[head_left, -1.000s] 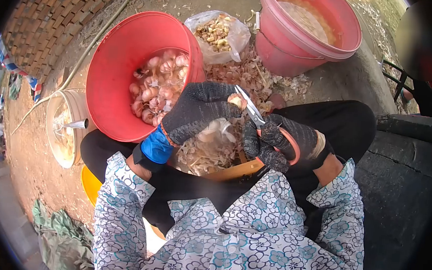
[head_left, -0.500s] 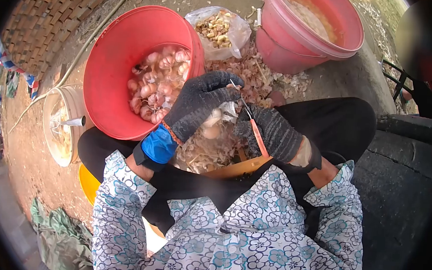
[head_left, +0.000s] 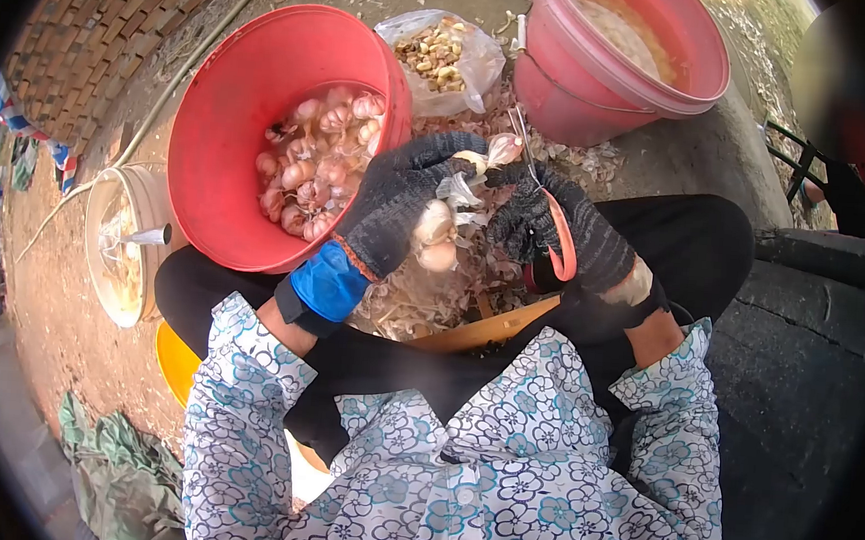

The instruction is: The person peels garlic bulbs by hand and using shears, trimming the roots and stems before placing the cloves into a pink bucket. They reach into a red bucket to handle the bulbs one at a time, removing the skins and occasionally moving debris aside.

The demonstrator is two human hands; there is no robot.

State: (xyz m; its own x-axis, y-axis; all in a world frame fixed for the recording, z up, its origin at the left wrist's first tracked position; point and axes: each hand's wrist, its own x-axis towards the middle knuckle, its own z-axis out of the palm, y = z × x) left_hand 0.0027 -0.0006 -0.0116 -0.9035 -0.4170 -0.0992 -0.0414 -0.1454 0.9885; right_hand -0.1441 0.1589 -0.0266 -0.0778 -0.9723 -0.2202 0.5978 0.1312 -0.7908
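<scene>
My left hand (head_left: pixel 397 202), in a dark knit glove with a blue cuff, is closed on garlic. A pink-white garlic clove (head_left: pixel 504 150) shows at its fingertips, close to my right fingers. Pale garlic (head_left: pixel 437 235) with loose papery skin shows below the same palm. My right hand (head_left: pixel 561 224), also gloved, is wrapped round a pair of scissors (head_left: pixel 557 231) with orange handles, the metal blades pointing up and away beside the clove. Under both hands, garlic skins (head_left: pixel 405 303) fill a container with a yellowish rim (head_left: pixel 489 329).
A red bucket (head_left: pixel 215 84) of garlic bulbs (head_left: pixel 314 176) stands at the left. Beyond lies a clear bag (head_left: pixel 482 63) of cloves. A pink bucket (head_left: pixel 574 109) holding pale contents in liquid stands far right. A whitish bucket (head_left: pixel 98 247) with a metal tube (head_left: pixel 152 235) sits left.
The scissors have swung more upright, their blades now higher and further right. The clove has come into view between my hands, and more pale garlic shows under my left palm.
</scene>
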